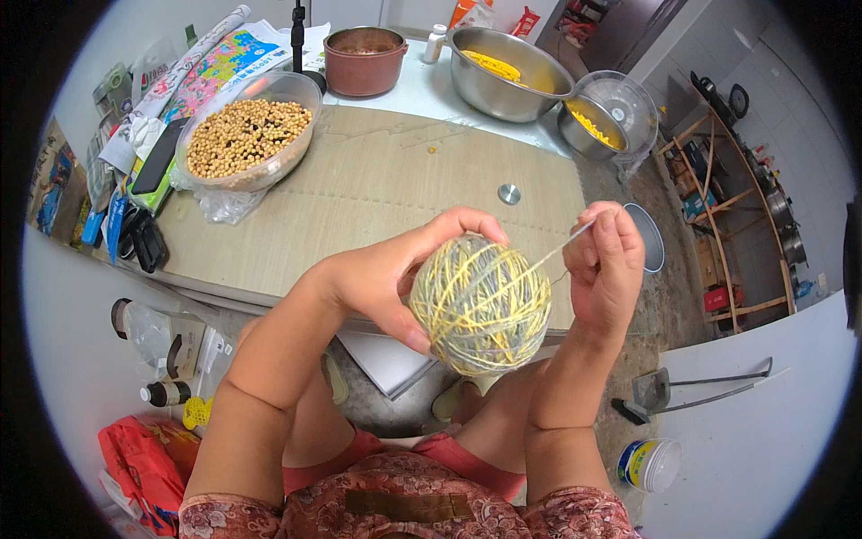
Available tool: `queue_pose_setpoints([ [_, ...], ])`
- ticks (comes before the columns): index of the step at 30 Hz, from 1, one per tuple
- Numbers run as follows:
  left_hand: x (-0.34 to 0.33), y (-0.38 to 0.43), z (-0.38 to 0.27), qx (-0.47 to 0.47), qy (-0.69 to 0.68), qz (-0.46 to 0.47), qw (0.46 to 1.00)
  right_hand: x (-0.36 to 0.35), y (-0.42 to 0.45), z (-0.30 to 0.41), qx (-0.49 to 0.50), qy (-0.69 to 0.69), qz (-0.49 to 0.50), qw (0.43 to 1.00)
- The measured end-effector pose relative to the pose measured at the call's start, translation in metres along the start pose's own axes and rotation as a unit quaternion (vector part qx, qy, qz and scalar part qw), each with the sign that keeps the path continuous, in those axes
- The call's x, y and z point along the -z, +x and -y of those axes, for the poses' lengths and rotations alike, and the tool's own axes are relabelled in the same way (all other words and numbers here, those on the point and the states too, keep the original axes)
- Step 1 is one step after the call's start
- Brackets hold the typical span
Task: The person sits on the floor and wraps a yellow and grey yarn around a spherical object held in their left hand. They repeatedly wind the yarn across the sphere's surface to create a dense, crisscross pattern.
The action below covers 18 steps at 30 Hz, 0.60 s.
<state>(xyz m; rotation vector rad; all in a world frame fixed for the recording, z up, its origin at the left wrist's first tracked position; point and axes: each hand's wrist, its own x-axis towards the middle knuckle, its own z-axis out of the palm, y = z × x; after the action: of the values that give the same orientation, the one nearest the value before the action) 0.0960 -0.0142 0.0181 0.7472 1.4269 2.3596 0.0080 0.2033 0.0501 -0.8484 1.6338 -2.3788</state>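
Observation:
A large ball of yellow and grey yarn (pixel 481 306) is held up over my lap, in front of the table's near edge. My left hand (pixel 411 276) grips it from the left, thumb low on its near side and fingers over its top. My right hand (pixel 606 259), to the right of the ball, pinches a strand of yarn (pixel 562 248) between thumb and fingertips. That strand runs taut down and left onto the ball's surface. A second thin strand shows just below it, partly hidden by the right hand.
On the wood-patterned table (pixel 377 195) stand a plastic bowl of soybeans (pixel 246 141), a brown pot (pixel 366 64), and a steel basin (pixel 512 81) with corn cobs. A smaller steel bowl (pixel 592 128) holds corn kernels. A round metal lid (pixel 509 194) lies beyond the ball.

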Motion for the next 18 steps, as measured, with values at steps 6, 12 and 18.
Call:
queue_pose_setpoints([
  [6, 0.002, 0.0, 0.004, -0.055, -0.051, -0.013, 0.997, -0.003, 0.007, -0.016, -0.069, -0.027, 0.011, 0.997],
  [12, 0.006, 0.0, 0.006, -0.152, 0.038, -0.103, 0.982, -0.007, 0.009, -0.037, -0.119, -0.052, 0.021, 0.991],
  [18, 0.007, 0.005, -0.005, -0.203, 0.086, -0.186, 0.957, -0.019, 0.004, -0.05, -0.157, -0.089, 0.052, 0.982],
])
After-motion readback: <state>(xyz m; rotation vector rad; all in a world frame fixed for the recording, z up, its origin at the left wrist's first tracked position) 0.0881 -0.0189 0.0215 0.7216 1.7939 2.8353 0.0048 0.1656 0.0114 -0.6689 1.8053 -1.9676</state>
